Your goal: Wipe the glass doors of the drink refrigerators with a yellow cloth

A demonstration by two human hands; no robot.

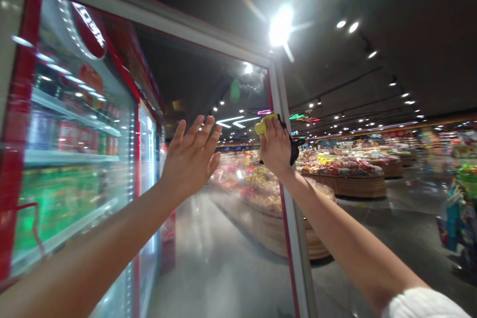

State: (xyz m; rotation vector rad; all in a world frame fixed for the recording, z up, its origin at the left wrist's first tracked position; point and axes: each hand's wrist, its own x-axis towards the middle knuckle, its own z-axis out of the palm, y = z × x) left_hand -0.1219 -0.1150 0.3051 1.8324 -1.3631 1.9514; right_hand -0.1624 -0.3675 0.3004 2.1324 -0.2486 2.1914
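Note:
A framed glass door (pixel 274 94) stands swung out in front of me, and the aisle shows through its pane. My left hand (pixel 192 156) is raised at the pane with its fingers stretched and spread, and nothing is in it. Whether its palm touches the glass I cannot tell. At the door's right-hand frame, my right hand (pixel 276 146) presses a yellow-and-black cloth (pixel 265 124). Yellow cloth shows past the fingertips, and a dark part sticks out on the right of the hand. The rest of the cloth is hidden under the palm.
On the left, a red-framed drinks cooler (pixel 138 169) holds bottles and cans on lit shelves, blurred here. Beyond the door stand rounded wooden display bins (pixel 346 186) heaped with packaged goods. Hanging colourful goods (pixel 456 208) are at the far right. The grey floor (pixel 197 258) is shiny.

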